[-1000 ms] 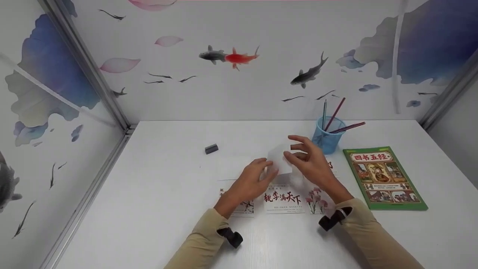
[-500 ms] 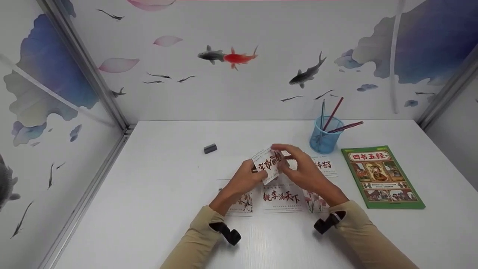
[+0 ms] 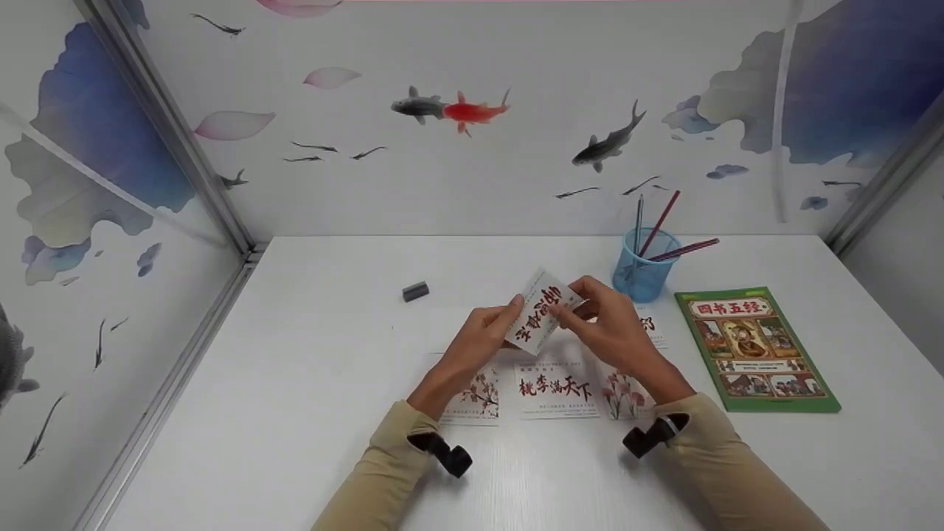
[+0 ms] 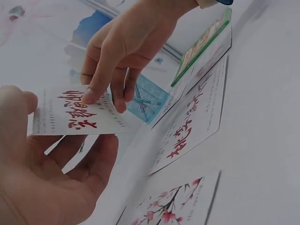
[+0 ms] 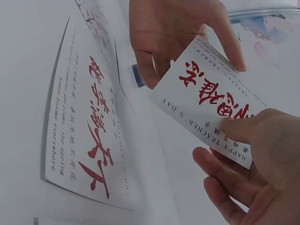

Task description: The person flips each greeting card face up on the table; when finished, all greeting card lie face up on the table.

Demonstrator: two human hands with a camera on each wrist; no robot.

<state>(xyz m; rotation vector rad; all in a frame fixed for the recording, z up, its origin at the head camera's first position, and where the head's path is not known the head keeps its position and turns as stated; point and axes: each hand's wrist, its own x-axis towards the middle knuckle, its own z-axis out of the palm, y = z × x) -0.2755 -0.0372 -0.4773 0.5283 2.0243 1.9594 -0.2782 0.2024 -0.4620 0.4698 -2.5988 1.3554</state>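
A small white greeting card (image 3: pixel 532 324) with red Chinese lettering and "Happy Teacher's Day" in print is held above the table between both hands. My left hand (image 3: pixel 479 335) grips its left end, thumb at the edge and fingers beneath. My right hand (image 3: pixel 616 328) pinches the opposite end, thumb on the printed face, as the right wrist view shows. Below lie more cards: one with red lettering (image 3: pixel 557 389), one with blossom branches (image 3: pixel 479 398), partly behind the left forearm, and one with pink flowers (image 3: pixel 619 391). Another lettered card (image 3: pixel 650 328) is partly covered by the right hand.
A blue mesh cup (image 3: pixel 640 276) with several pencils stands behind the right hand. To the right lies a green-bordered book (image 3: pixel 759 350). A small dark grey block (image 3: pixel 415 292) sits toward the back left. Printed walls border the white table.
A second ago the card showed a pale blank side between loosely spread fingers. Both hands have turned it so its red lettering shows, and the left thumb has shifted up to its edge.
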